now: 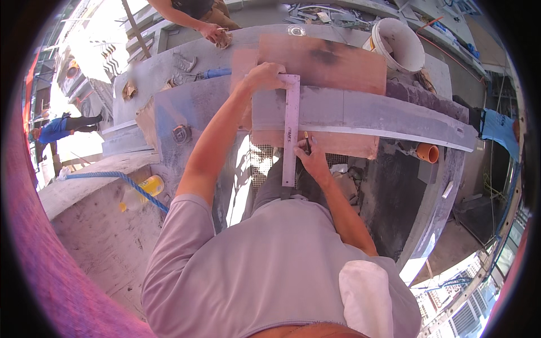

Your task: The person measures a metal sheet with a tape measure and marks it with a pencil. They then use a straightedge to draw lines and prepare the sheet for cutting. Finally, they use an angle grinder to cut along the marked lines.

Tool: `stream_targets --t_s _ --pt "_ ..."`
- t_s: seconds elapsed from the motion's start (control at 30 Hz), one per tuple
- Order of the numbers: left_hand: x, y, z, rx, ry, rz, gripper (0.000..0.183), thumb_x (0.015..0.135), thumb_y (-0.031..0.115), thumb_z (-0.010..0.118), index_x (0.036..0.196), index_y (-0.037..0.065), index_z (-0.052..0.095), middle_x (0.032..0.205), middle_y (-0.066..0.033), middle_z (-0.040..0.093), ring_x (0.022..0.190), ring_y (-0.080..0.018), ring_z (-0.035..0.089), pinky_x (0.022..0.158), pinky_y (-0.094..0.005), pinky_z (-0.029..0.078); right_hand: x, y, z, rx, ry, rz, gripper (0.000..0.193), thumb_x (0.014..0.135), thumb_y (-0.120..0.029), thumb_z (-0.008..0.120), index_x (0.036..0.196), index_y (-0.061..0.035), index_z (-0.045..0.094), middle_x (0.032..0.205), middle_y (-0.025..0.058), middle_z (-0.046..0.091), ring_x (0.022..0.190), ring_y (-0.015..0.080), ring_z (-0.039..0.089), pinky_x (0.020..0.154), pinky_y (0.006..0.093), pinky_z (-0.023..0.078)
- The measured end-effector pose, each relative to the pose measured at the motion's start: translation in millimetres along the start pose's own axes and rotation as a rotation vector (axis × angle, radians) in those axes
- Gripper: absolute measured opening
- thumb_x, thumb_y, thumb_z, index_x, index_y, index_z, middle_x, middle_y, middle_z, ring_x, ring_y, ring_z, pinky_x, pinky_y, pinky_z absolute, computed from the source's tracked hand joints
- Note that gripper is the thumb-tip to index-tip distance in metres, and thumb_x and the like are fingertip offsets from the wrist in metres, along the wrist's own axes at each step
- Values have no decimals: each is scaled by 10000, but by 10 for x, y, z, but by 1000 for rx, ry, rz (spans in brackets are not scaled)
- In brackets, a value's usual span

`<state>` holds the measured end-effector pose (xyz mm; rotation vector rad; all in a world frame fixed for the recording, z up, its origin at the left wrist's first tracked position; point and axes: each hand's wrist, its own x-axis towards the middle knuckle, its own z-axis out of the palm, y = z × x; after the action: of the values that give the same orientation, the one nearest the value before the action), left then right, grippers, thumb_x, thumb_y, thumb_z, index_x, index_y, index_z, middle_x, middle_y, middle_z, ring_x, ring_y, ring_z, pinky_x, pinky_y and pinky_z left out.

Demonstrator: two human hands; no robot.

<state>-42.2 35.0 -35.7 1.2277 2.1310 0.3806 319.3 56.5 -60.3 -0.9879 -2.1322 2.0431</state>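
Head view, both bare hands working over a grey slab. L-shaped square (291,129), pale and flat, lies across the left part of the grey slab (360,115); its short arm is at the far end, its long blade runs toward the wearer's body and overhangs the near edge of the slab. Left hand (266,76) grips the short arm at the far corner, fingers closed on it. Right hand (313,159) is narrow, pinching a slim dark marker (307,143) upright just beside the right edge of the blade; whether its tip touches the slab I cannot tell. One reddish board (327,63) lies beyond the slab; a second reddish strip (344,144) shows along its near side. White bucket (403,45), tilted, stands at the far right of the boards. Orange pipe piece (428,152) sits near the slab's right portion, on the near side. To the left, on the bench (211,93): a blue-handled tool (217,73) and a small dark round item (181,134), kind unclear. Farther left, a yellow-labelled bottle (142,193) lies on its side, blue rope (121,177) passing across it. Beyond the bench, a co-worker's hand (212,32) holds a crumpled brown piece (224,39).
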Motion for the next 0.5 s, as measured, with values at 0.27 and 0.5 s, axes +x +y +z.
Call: stream_targets --t_s 0.27,0.5 --pt "-32 292 -14 19 -5 -27 692 789 581 922 1263 97 778 1215 -168 814 1176 -397 763 953 -527 602 -25 265 -62 5 87 -36 173 1067 -191 751 1057 -20 727 856 -16 681 716 59 559 646 270 460" --pt "-140 254 69 53 5 -50 760 785 608 921 1350 134 740 1292 -147 799 1232 -370 749 971 -515 596 325 -180 -639 172 288 89 386 1178 -356 543 1180 0 692 826 127 781 439 98 472 414 282 394"
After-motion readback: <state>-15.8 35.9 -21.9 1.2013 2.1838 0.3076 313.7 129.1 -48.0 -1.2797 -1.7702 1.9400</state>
